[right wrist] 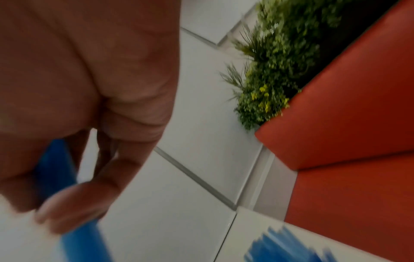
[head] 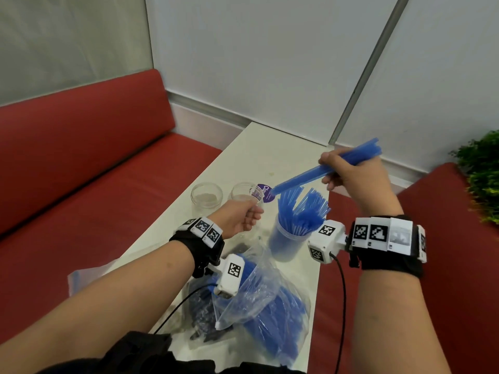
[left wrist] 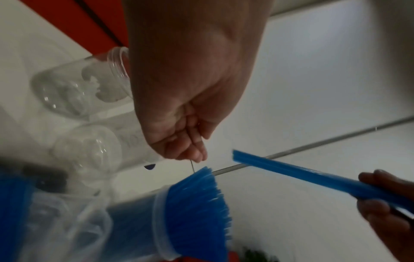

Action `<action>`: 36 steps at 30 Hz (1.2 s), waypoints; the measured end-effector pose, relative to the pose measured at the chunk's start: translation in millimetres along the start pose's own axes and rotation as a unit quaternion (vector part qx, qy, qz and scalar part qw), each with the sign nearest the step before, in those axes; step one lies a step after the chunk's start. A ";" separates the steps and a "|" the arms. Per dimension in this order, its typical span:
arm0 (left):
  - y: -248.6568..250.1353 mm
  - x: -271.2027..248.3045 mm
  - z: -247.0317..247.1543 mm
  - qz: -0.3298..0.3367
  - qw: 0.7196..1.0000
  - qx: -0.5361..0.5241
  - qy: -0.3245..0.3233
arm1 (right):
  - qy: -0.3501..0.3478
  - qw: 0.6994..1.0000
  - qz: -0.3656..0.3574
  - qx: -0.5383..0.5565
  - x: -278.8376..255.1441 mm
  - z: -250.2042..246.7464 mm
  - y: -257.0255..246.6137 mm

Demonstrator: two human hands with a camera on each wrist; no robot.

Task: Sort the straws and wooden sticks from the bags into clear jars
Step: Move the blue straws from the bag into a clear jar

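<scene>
My right hand point(head: 353, 179) grips a bundle of blue straws point(head: 310, 176) slanted down to the left, its lower end above a clear jar point(head: 286, 244) crowded with blue straws point(head: 302, 211). In the left wrist view the bundle point(left wrist: 313, 179) points at that jar point(left wrist: 161, 226). My left hand point(head: 240, 218) hovers in front of an empty clear jar with a purple label point(head: 244, 194), fingers curled together point(left wrist: 190, 152), and I make out nothing in them. A second empty jar point(head: 206, 197) stands to its left. A clear bag of blue straws point(head: 270, 314) lies near me.
A narrow white table point(head: 270, 152) runs away from me between a red bench point(head: 81, 157) on the left and a red seat point(head: 445, 201) on the right. Dark sticks in another bag point(head: 202, 314) lie beside the straw bag. A green plant point(head: 483, 174) stands at far right.
</scene>
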State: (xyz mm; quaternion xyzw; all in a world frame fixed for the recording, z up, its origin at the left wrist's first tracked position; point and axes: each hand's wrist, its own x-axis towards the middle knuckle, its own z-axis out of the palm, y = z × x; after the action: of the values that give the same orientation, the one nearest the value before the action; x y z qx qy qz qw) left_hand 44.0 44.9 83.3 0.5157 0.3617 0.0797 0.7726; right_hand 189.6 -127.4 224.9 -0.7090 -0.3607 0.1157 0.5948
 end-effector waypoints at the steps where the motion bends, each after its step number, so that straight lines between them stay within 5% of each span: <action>1: -6.2 1.8 -2.3 0.009 0.999 0.035 0.016 | 0.044 0.999 0.002 -0.017 3.6 -3.8 4.8; 4: -24.5 11.0 -9.9 0.060 0.990 0.101 0.078 | 0.122 0.988 0.040 -0.087 14.0 -6.5 28.2; 8: -43.3 19.2 -12.2 0.111 0.943 0.309 0.052 | 0.098 0.978 0.113 -0.148 16.2 19.0 67.0; 13: -65.7 14.4 -10.0 0.159 0.768 0.610 -0.111 | 0.009 0.964 0.182 -0.194 11.0 48.6 102.5; 17: -89.8 7.3 -9.6 0.150 0.597 0.766 -0.186 | 0.090 0.970 0.092 -0.204 2.9 58.7 114.8; 20: -99.3 2.2 -11.2 0.154 0.533 0.814 -0.172 | 0.147 0.976 -0.032 -0.159 -5.4 67.7 120.6; 23: -99.2 -0.8 -10.1 0.147 0.479 0.851 -0.159 | 0.021 0.966 -0.028 -0.258 -9.8 78.1 138.1; 26: -93.7 -3.0 -5.9 0.138 0.462 0.865 -0.140 | -0.098 0.920 0.057 -0.375 -14.9 81.3 156.0; 30: -81.7 -4.0 -0.4 0.110 0.465 0.870 -0.122 | 0.051 0.957 -0.055 -0.279 -27.6 85.9 148.5; 32: -75.5 -4.9 4.0 0.089 0.474 0.868 -0.117 | 0.067 0.966 -0.100 -0.228 -40.0 97.0 141.4; 36: -59.1 -9.9 8.9 0.046 0.522 0.846 -0.100 | -0.175 0.965 0.018 -0.196 -66.3 119.4 139.5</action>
State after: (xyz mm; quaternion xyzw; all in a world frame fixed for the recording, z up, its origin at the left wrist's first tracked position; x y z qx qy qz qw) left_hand 27.8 6.5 39.4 0.9471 0.1558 -0.2805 -0.0005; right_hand 123.7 -84.1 46.3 -0.7868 -0.4622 0.1752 0.3697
